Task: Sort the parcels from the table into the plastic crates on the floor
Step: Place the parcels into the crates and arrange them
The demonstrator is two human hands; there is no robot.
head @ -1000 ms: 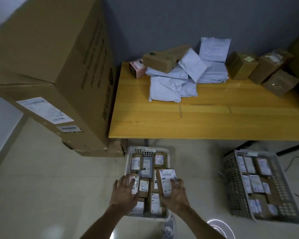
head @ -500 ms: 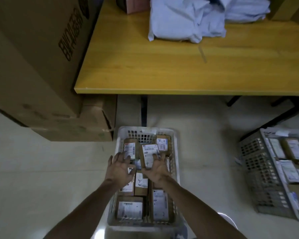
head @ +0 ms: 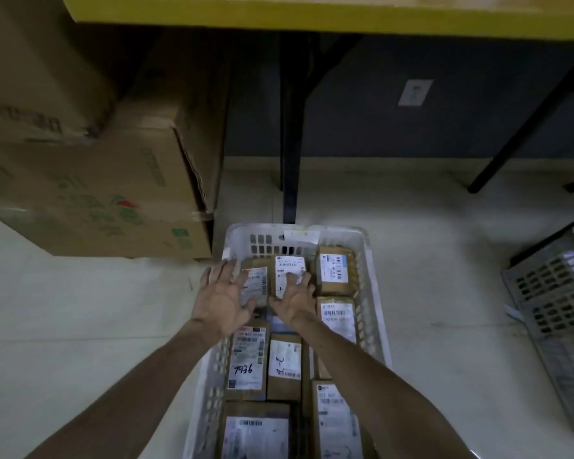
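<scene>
Parcel with a hand-drawn plus on its label [head: 283,264] sits at the far end of the white plastic crate [head: 375,293] on the floor, among other labelled cardboard parcels; the right hand [head: 295,301] holds it, fingers curled over the label and thumb at its left edge; the left hand [head: 222,299] is spread flat, fingers straight, over the neighbouring parcel [head: 258,280]; a grey crate [head: 557,309] stands well apart to the right; stacked cardboard cartons [head: 96,193] sit left, beside the yellow table [head: 312,14].

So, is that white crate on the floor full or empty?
Nearly full. Labelled brown parcels lie side by side across the white crate, hiding its bottom. Whether they are stacked, cannot tell.
</scene>
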